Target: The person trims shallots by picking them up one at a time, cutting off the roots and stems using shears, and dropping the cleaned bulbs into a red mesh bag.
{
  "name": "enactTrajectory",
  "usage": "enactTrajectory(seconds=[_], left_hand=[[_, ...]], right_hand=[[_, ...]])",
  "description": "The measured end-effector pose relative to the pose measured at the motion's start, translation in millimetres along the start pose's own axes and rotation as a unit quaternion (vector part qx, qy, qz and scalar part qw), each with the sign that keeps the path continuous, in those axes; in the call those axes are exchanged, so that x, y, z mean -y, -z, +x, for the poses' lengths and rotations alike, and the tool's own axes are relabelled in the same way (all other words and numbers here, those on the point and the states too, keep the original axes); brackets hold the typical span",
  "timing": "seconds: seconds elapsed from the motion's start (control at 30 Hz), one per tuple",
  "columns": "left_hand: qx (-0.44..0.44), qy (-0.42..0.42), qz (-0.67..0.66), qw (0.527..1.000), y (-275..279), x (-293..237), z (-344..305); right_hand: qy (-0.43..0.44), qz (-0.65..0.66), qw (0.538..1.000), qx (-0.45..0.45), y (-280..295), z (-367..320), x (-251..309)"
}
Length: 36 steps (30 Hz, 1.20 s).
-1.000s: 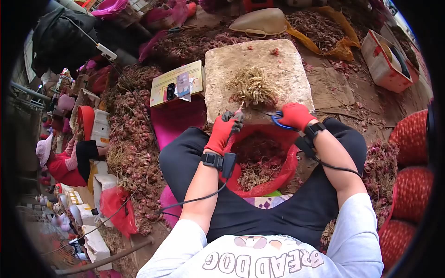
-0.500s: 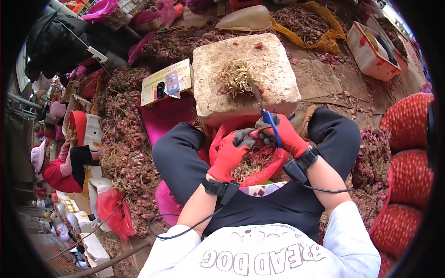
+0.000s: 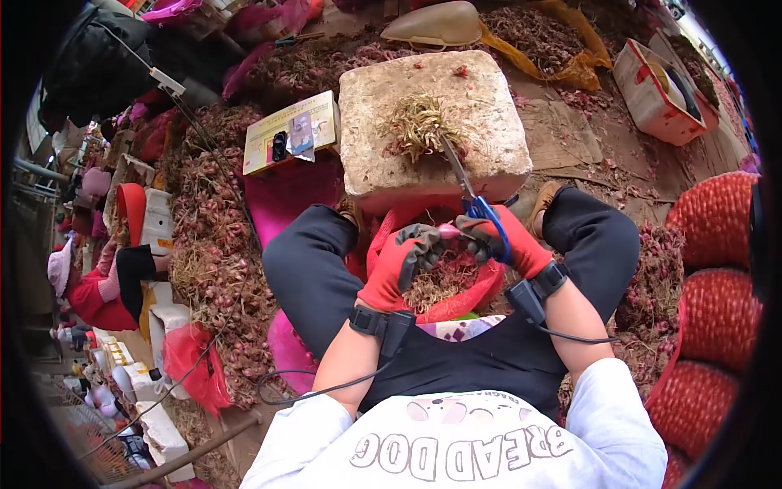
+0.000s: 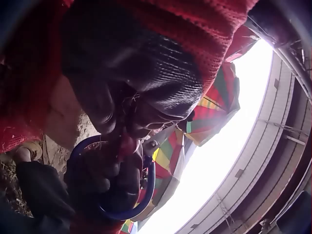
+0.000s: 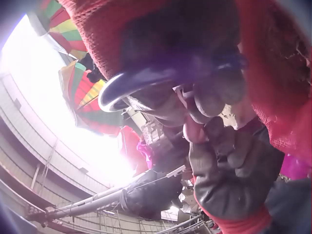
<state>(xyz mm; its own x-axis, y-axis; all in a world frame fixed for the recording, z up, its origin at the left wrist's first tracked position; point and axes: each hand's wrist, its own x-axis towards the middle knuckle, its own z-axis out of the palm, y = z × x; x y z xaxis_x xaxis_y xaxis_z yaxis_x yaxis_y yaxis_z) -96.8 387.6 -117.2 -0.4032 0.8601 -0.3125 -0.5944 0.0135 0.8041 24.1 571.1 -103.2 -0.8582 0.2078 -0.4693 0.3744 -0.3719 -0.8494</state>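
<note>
We logged both gloved hands meeting over the red bag (image 3: 482,287) at 6 o'clock of the stone block (image 3: 489,138). The left hand (image 3: 405,257) had fingers curled, pinching a small pink shallot (image 3: 450,232). The right hand (image 3: 511,238), at its 3 o'clock, gripped blue-handled scissors (image 3: 475,204), blades pointing toward 11 o'clock.

I see pale stone block (image 3: 375,175) far centre, dry straw-coloured root trimmings (image 3: 417,122) heaped on top. Flat yellow cardboard box (image 3: 323,121) left of it. Red mesh sacks (image 3: 717,220) stacked right. White-red carton (image 3: 652,91) far right.
</note>
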Motion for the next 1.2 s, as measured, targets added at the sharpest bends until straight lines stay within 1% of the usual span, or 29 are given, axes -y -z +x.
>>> enactTrajectory(seconds=[0.03,0.07,0.17,0.2,0.3,0.33,0.37,0.43,0.47,0.53,0.57,0.6,0.7,0.73,0.83,0.87,0.93,0.97,1.0,1.1,1.13,1.2], left_hand=[[0.000,-0.004,-0.007,1.000,-2,-6,-2],[-0.053,0.035,0.021,0.998,-6,-14,-3],[-0.028,0.014,0.090,0.995,-5,-22,-5],[-0.029,0.017,0.089,0.995,-7,-20,-3],[-0.030,0.016,0.095,0.995,-9,-9,-1],[-0.027,0.011,0.104,0.994,-6,-7,-1],[-0.024,0.005,0.112,0.993,-4,-6,-2],[-0.029,0.049,0.024,0.998,-4,-13,0],[-0.032,0.070,-0.020,0.997,-5,-16,1],[0.035,-0.002,-0.149,0.988,14,2,13],[0.069,-0.037,-0.211,0.974,23,12,19],[-0.043,-0.026,-0.266,0.963,20,14,20],[-0.076,-0.007,-0.157,0.985,8,18,20],[0.002,-0.017,-0.075,0.997,12,28,18],[-0.014,-0.043,-0.064,0.997,-10,38,17],[-0.005,-0.045,-0.074,0.996,-14,34,15],[-0.028,-0.061,-0.050,0.996,-11,38,16],[-0.040,-0.071,-0.038,0.996,-10,39,16],[-0.052,-0.068,-0.032,0.996,-9,36,14],[-0.077,-0.064,-0.062,0.993,-1,35,14],[-0.081,-0.054,-0.066,0.993,7,39,17],[-0.079,-0.093,0.008,0.992,5,38,15]], right_hand=[[-0.014,0.008,1.000,-0.001,4,2,-3],[0.028,0.018,0.999,-0.013,7,-1,-5],[0.117,0.002,0.987,-0.107,-8,-5,9],[0.144,0.052,0.988,-0.003,-1,-2,8],[0.161,-0.077,0.984,0.005,-10,0,1],[0.117,-0.070,0.991,0.000,-15,-7,9],[0.106,-0.026,0.994,0.018,-15,-8,8],[0.082,0.056,0.993,0.057,-12,-8,9],[0.072,0.091,0.992,0.051,-11,-8,9],[0.051,0.162,0.985,0.040,-12,-9,5],[0.038,0.230,0.971,0.054,-12,-6,0],[0.024,0.298,0.952,0.068,-11,-1,-9],[-0.014,0.462,0.882,0.095,-12,8,-27],[-0.026,0.509,0.854,0.103,-12,11,-32],[-0.040,0.466,0.877,0.114,-12,14,-43],[-0.043,0.441,0.893,0.079,-14,11,-45],[-0.039,0.314,0.948,0.030,-20,-1,-32],[-0.037,0.248,0.968,0.006,-22,-5,-28],[-0.017,0.248,0.968,0.016,-21,-6,-29],[0.055,0.163,0.982,-0.078,-24,-3,-26],[0.061,0.150,0.984,-0.079,-23,-4,-20],[0.147,0.045,0.984,-0.088,-29,-7,-6]])
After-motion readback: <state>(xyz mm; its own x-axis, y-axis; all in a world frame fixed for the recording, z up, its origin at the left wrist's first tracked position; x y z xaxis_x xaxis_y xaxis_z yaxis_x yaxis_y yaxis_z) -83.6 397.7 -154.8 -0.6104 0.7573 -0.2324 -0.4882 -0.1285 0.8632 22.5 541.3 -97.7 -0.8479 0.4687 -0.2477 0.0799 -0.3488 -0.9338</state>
